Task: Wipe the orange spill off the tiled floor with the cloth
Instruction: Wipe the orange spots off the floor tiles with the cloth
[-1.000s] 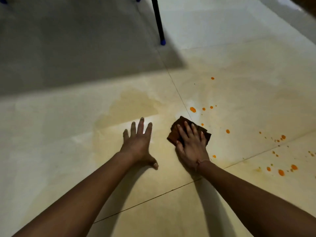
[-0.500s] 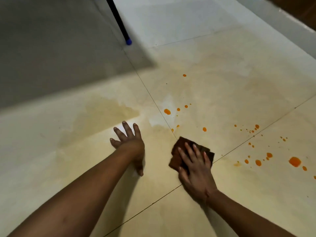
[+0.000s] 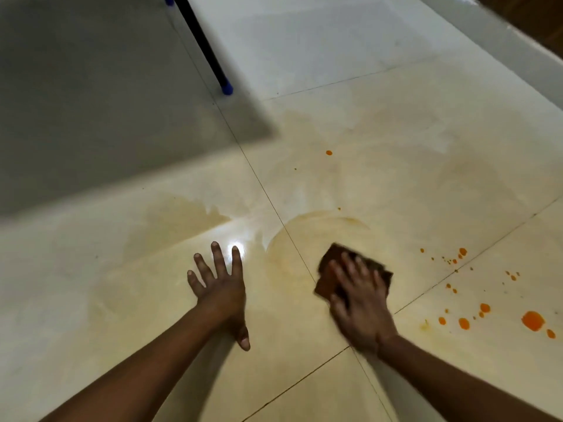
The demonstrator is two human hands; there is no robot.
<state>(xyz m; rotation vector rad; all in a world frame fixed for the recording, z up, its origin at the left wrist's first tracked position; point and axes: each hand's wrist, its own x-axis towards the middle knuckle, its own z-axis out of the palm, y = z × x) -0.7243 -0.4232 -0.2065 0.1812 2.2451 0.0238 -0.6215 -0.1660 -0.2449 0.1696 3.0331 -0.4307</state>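
My right hand [image 3: 358, 303] presses flat on a dark brown cloth [image 3: 327, 271] on the cream tiled floor [image 3: 396, 190], fingers spread over it and blurred by motion. A curved orange smear [image 3: 320, 219] arcs just beyond the cloth. Orange drops [image 3: 532, 320] lie to the right of the cloth, with smaller spots [image 3: 462, 251] farther out and a lone spot [image 3: 329, 152] ahead. My left hand [image 3: 221, 284] rests flat on the floor to the left of the cloth, fingers apart, holding nothing.
A black furniture leg with a blue foot [image 3: 227, 89] stands on the floor ahead, at the edge of a dark shadow [image 3: 91, 102] across the upper left. A white skirting [image 3: 502, 47] runs along the upper right. A wet patch [image 3: 182, 214] lies left of the tile joint.
My right hand has swept the cloth over the drops near the tile joint, leaving a curved smear there. My left hand's fingers have spread flat. The view has shifted.
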